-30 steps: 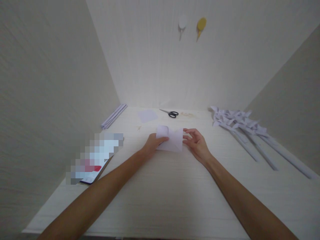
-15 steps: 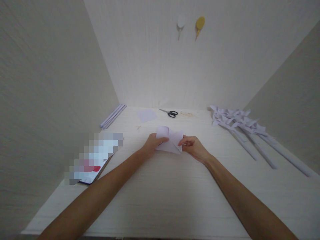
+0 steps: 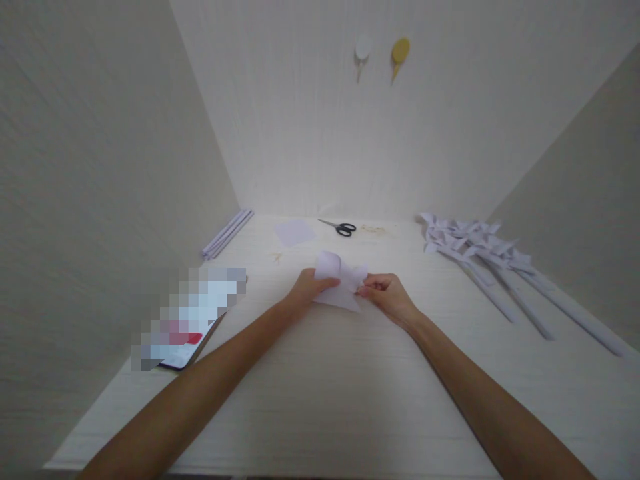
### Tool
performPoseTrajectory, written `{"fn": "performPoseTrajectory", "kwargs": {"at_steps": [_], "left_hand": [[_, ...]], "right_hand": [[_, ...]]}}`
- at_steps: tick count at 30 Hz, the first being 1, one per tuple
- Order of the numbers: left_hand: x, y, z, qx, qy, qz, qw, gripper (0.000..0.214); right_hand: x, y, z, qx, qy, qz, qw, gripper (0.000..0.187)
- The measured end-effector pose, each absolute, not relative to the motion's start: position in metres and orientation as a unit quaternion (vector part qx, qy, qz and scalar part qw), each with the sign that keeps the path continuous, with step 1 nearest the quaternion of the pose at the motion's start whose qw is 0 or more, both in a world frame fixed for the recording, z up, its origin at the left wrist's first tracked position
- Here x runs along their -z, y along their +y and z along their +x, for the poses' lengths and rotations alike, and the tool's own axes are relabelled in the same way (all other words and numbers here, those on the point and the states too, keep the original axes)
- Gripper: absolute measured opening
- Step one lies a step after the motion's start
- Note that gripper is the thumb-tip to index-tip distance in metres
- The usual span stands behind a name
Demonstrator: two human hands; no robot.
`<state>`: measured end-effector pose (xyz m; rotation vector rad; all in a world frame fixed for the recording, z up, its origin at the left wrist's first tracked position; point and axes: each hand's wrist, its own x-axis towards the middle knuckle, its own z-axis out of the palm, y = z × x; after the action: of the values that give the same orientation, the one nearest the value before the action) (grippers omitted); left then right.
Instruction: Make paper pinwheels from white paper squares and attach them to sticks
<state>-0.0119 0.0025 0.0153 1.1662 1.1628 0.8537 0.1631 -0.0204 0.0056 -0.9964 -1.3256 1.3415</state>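
Observation:
Between my hands is a pale sheet of paper [image 3: 336, 299], cut and partly curled, held just over the table. My left hand [image 3: 306, 291] grips its left side, thumb lying across the front and the other fingers hidden behind. With thumb and fingertips my right hand [image 3: 384, 293] pinches the paper's right corner. A curled flap [image 3: 327, 264] stands up at the top of the sheet. Beyond the hands lie a flat square of paper [image 3: 294, 233] and black-handled scissors [image 3: 344, 229], blades toward the left.
Paper pinwheels [image 3: 465, 237] on rolled sticks lie at the right. Rolled paper sticks [image 3: 228, 234] rest by the left wall, with a phone [image 3: 193, 337] nearer me. Small tan bits [image 3: 376, 230] lie near the scissors. White [image 3: 363, 48] and yellow [image 3: 401, 51] round-headed objects are on the back wall.
The paper's right corner has been drawn inward and bent by my right hand, whose pinch has shifted slightly. My left hand keeps its hold.

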Motion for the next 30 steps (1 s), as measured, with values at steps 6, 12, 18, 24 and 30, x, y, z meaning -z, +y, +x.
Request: {"fn": "performPoseTrajectory", "kwargs": {"at_steps": [6, 12, 18, 24, 30], "left_hand": [[-0.0166, 0.0019, -0.0121, -0.375, 0.481, 0.492, 0.621, 0.024], [-0.0182, 0.0016, -0.0120, -0.367, 0.495, 0.493, 0.614, 0.024], [-0.0155, 0.0017, -0.0117, -0.371, 0.493, 0.515, 0.595, 0.028], [-0.0148, 0.0016, -0.0108, -0.367, 0.499, 0.525, 0.584, 0.028], [-0.0152, 0.0016, -0.0098, -0.371, 0.495, 0.527, 0.583, 0.031]], "right_hand": [[-0.0081, -0.0207, 0.1626, -0.541, -0.550, -0.407, 0.489, 0.008], [-0.0069, -0.0192, 0.1613, -0.542, -0.545, -0.407, 0.493, 0.009], [-0.0054, -0.0194, 0.1588, -0.531, -0.532, -0.424, 0.505, 0.010], [-0.0040, -0.0182, 0.1550, -0.540, -0.470, -0.449, 0.535, 0.014], [-0.0041, -0.0183, 0.1544, -0.526, -0.503, -0.437, 0.529, 0.015]]}}
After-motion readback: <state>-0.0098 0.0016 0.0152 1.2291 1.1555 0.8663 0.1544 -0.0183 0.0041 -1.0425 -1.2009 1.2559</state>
